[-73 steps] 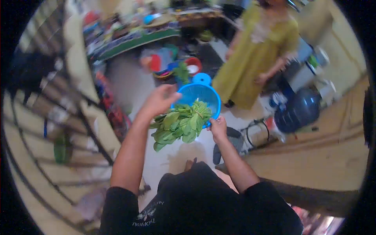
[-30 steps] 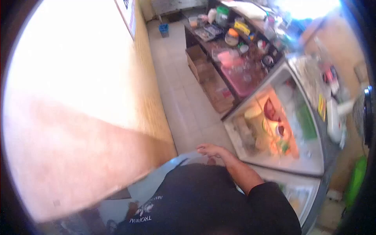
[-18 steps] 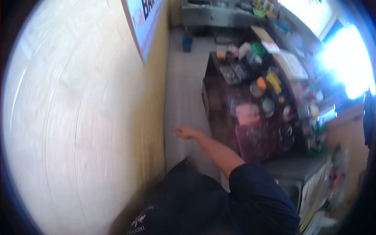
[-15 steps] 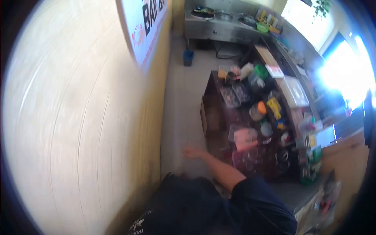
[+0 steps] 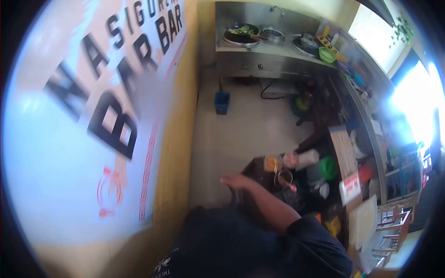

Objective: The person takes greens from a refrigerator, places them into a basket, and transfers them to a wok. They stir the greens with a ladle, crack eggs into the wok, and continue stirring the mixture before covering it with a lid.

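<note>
Right hand [image 5: 235,180] loosely open, empty, beside the surface [image 5: 256,170]; an outward elbow swing could knock containers. Left hand out of view, state indeterminable.

The dark worktop [image 5: 260,172] carries a tub of orange food [image 5: 272,163], a round container [image 5: 283,177] and a green-topped jar [image 5: 327,167].
</note>
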A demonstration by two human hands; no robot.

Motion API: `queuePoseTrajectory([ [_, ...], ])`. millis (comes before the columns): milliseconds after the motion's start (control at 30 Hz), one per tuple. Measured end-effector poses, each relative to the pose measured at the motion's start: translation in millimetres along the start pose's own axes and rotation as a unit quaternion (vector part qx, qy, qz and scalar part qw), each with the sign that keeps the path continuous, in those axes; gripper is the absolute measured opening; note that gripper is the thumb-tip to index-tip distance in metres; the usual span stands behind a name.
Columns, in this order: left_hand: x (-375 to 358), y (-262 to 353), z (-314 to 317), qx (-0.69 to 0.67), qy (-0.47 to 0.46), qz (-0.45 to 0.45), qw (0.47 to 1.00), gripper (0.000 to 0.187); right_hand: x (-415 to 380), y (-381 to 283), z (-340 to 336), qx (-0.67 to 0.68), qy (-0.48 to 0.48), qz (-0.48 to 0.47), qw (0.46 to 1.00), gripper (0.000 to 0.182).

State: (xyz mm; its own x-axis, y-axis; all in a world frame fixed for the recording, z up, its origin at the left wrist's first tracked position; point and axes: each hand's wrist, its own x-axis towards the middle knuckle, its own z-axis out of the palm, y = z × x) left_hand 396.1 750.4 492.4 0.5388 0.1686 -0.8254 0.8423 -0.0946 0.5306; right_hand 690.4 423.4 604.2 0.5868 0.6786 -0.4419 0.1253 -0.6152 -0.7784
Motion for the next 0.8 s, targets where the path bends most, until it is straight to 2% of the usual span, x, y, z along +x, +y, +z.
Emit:
queuePoseTrajectory([
  [33, 10.5, 17.2, -4.3, -0.012, 0.005, -0.023, 1.000, 0.041, 24.3, -25.0, -56.7, -0.032, 0.018, 0.004, 0.999, 0.059],
  [100, 36.5, 51.2, -6.0, -0.034, 0.013, -0.064, 0.997, 0.041, 85.0, -22.3, -143.9, 0.067, 0.144, -0.045, 0.986, 0.048],
  [167, 70.1, 84.4, -8.2, -0.053, 0.017, -0.094, 0.994, 0.041, 126.3, -33.0, -239.4, 0.043, 0.177, -0.087, 0.979, 0.035],
  [233, 107.1, 119.6, -11.1, -0.055, 0.017, -0.117, 0.991, 0.041, 126.7, -50.5, -312.9, 0.187, 0.239, -0.053, 0.951, 0.035],
  [300, 147.2, 167.5, -17.0, -0.052, 0.010, -0.127, 0.991, 0.041, 138.8, -37.3, -375.4, 0.164, 0.352, -0.040, 0.921, 0.030],
  [333, 167.4, 195.0, -22.5, -0.049, 0.007, -0.130, 0.990, 0.041, 144.4, -30.7, -406.6, 0.161, 0.360, -0.039, 0.918, 0.030],
  [400, 198.1, 252.8, -29.8, -0.040, 0.005, -0.131, 0.991, 0.040, 146.8, -17.4, -464.7, 0.069, 0.456, 0.004, 0.887, 0.031],
  [433, 213.9, 282.3, -33.3, -0.032, 0.003, -0.128, 0.991, 0.040, 152.0, -6.6, -497.2, 0.069, 0.459, 0.010, 0.886, 0.031],
  [500, 247.0, 342.6, -37.6, -0.014, -0.001, -0.115, 0.993, 0.040, 177.0, 0.0, -565.3, 0.013, 0.523, -0.001, 0.852, 0.036],
  [567, 282.0, 400.1, -33.3, -0.001, -0.004, -0.100, 0.995, 0.040, 208.4, 3.6, -641.1, 0.011, 0.535, 0.029, 0.844, 0.034],
  [633, 323.5, 453.4, -16.9, 0.000, -0.001, -0.089, 0.996, 0.040, 259.5, 24.3, -726.9, -0.125, 0.562, 0.004, 0.818, 0.031],
  [767, 410.6, 556.0, 39.6, -0.059, 0.038, -0.068, 0.995, 0.040, 396.3, 87.8, -869.8, -0.209, 0.528, -0.079, 0.819, 0.039],
  [800, 437.1, 588.3, 61.5, -0.090, 0.051, -0.058, 0.993, 0.040, 422.4, 105.1, -885.9, -0.244, 0.488, 0.006, 0.838, 0.045],
])
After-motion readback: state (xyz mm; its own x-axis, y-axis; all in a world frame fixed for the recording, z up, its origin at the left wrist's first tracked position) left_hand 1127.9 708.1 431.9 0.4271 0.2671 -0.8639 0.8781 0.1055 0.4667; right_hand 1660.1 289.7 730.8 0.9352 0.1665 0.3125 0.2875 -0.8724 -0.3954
